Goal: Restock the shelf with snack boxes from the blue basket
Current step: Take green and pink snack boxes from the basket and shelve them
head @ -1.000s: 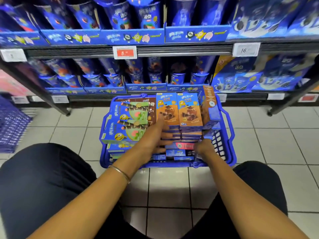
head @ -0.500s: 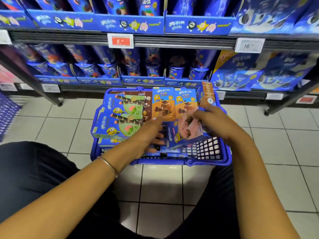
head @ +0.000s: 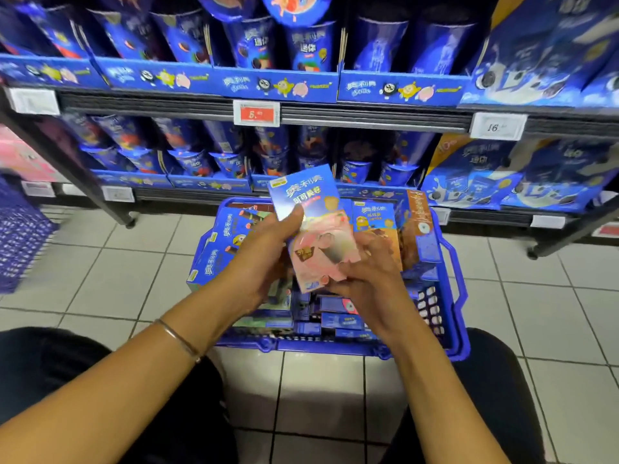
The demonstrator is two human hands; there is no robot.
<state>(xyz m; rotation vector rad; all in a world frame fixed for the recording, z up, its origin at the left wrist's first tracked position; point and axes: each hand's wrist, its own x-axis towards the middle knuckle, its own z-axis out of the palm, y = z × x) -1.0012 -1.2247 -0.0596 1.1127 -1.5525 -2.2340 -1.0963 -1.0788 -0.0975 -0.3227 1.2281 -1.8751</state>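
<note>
A blue basket (head: 453,283) stands on the tiled floor in front of the shelf (head: 368,118), packed with several snack boxes (head: 221,249). Above it both hands hold a blue and pink snack box (head: 311,212) tilted upright. My left hand (head: 268,252) grips its left edge with the thumb on the front. My right hand (head: 368,272) holds its lower right corner. The box hides part of the basket's contents.
The shelves hold blue cookie tubes (head: 301,38) and larger blue packs (head: 475,175) at the right. Price tags (head: 256,112) hang on the shelf rail. A purple basket (head: 20,242) sits at the far left. My knees frame the bottom of the view.
The pink box has been lifted out of the basket to above its rim. My left hand left the boxes in the basket and now grips the lifted box too. The view tilted up.
</note>
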